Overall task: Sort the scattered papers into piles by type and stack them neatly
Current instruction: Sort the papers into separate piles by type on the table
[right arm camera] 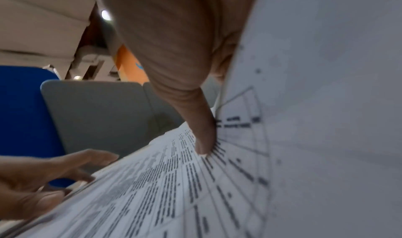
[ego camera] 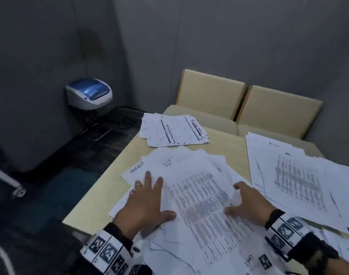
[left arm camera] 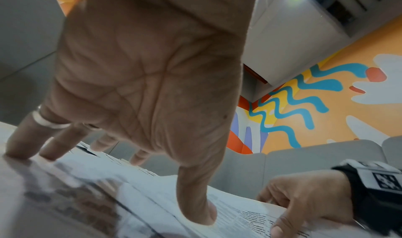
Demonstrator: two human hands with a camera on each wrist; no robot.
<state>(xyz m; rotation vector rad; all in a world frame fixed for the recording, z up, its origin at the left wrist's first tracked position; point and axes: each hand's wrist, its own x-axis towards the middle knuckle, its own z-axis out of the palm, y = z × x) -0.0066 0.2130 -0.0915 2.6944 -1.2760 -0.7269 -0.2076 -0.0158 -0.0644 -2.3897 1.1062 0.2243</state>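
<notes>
A loose heap of white papers (ego camera: 189,161) lies across the near part of the beige table (ego camera: 98,197). On top is a printed table sheet (ego camera: 205,203), also seen close in the right wrist view as the printed table sheet (right arm camera: 165,190). My left hand (ego camera: 149,197) lies flat with straight fingers on the heap's left side, next to a sheet marked TASKLIST (ego camera: 137,168). My right hand (ego camera: 247,201) pinches the table sheet's right edge, which curls upward; its thumb (right arm camera: 203,138) presses on the print. The left wrist view shows my left hand (left arm camera: 147,86) with its fingertips down on paper.
A pile of handwritten sheets (ego camera: 173,130) sits at the table's far edge. A fanned pile of printed table sheets (ego camera: 296,175) covers the right side. Two beige chairs (ego camera: 211,92) stand behind the table. A blue and white printer (ego camera: 89,93) sits by the left wall.
</notes>
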